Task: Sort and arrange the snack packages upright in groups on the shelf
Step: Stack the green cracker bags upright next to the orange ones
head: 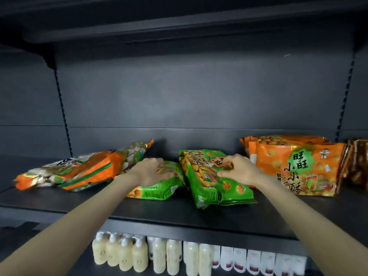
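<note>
A: Starting at the left end of the shelf [59, 198]. What is lying there?

B: A left pile [79, 170] of orange-and-green foil bags is lying flat, overlapping and sloping up toward the back panel. Black characters are showing on one bag, too cut off to read.

A: And the hands?

B: The left hand [153, 172] is resting over the upper part of a flat green bag [159, 190], glossy crinkled foil lying face up just right of the pile. The fingers are blurring, so I cannot tell whether they are gripping or only pressing. The right hand [239, 170] is pinching a tilted green bag [211, 188] near its top, thumb against curled fingers. That bag is leaning, neither flat nor upright, with its lower edge sitting on the shelf and its left side overlapping the flat one. Its print is running sideways: 小小酥 and 旺, over pictures of round golden puffs.

A: Further right?

B: Orange bags [294, 168] are standing upright, one behind another. The front one is reading 旺旺 on a green burst, 小小酥 in black below, a large "7", and a small cartoon child. Brown packs [358, 164] are standing just beside them, with unreadable writing. Underneath, pale yellow bottles [123, 253] and white pouches [258, 261] with red marks are standing in rows.
</note>
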A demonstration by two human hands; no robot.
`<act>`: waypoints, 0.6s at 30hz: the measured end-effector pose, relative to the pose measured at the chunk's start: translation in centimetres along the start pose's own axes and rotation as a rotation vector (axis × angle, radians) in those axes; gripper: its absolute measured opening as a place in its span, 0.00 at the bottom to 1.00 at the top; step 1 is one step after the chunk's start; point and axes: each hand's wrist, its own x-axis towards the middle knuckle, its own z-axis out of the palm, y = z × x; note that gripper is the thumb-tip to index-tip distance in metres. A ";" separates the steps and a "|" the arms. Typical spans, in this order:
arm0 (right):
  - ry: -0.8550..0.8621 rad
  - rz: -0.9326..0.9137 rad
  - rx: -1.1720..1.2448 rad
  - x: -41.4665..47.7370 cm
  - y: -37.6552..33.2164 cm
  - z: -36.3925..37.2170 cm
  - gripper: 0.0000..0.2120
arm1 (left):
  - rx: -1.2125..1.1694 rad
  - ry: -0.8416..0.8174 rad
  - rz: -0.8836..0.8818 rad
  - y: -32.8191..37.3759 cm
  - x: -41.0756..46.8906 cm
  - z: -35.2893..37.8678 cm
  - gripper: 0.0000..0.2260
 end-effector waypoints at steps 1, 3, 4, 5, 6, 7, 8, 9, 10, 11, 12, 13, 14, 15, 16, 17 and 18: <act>-0.005 0.021 0.014 0.2 0.1 0.4 0.30 | -0.021 0.005 0.004 -0.6 0.5 0.4 0.25; -0.013 0.062 0.052 0.4 0.2 1.4 0.34 | -0.066 -0.009 -0.004 -1.6 1.2 1.1 0.27; -0.018 0.088 0.080 0.6 0.2 1.8 0.37 | -0.076 -0.028 -0.015 -1.9 1.5 1.3 0.29; -0.024 0.113 0.108 0.8 0.4 2.1 0.39 | -0.086 -0.043 -0.021 -2.2 1.9 1.7 0.31; -0.030 0.142 0.134 1.0 0.4 2.3 0.42 | -0.095 -0.056 -0.033 -2.4 2.2 1.9 0.33; -0.031 0.170 0.160 1.4 0.7 2.5 0.44 | -0.107 -0.055 -0.046 -2.7 2.6 2.3 0.36; -0.030 0.202 0.187 1.7 0.8 2.6 0.46 | -0.113 -0.056 -0.068 -2.8 2.8 2.4 0.37; -0.028 0.228 0.218 2.1 0.9 2.7 0.48 | -0.116 -0.055 -0.089 -3.0 3.1 2.8 0.37; -0.030 0.253 0.245 2.5 1.0 2.9 0.51 | -0.100 -0.071 -0.115 -2.9 3.2 3.0 0.38; -0.037 0.277 0.275 3.0 1.0 3.1 0.53 | -0.077 -0.086 -0.136 -3.1 3.4 3.4 0.39; -0.055 0.305 0.306 3.4 1.0 3.3 0.54 | -0.044 -0.086 -0.148 -3.1 3.4 3.5 0.39; -0.062 0.329 0.329 3.8 0.9 3.4 0.55 | -0.013 -0.066 -0.151 -3.4 3.7 3.7 0.38; -0.064 0.360 0.334 4.2 1.0 3.5 0.54 | 0.001 -0.041 -0.150 -3.6 3.7 3.6 0.37; -0.058 0.382 0.337 4.6 1.0 3.5 0.51 | 0.004 -0.014 -0.147 -4.0 3.9 3.6 0.37; -0.040 0.382 0.344 5.1 1.3 3.6 0.41 | -0.006 -0.001 -0.146 -4.2 4.1 3.5 0.38; -0.009 0.369 0.351 5.3 1.4 3.7 0.29 | -0.018 -0.003 -0.146 -4.5 4.3 3.4 0.38; 0.008 0.359 0.368 5.5 1.5 3.7 0.28 | -0.014 -0.017 -0.151 -4.6 4.5 3.2 0.39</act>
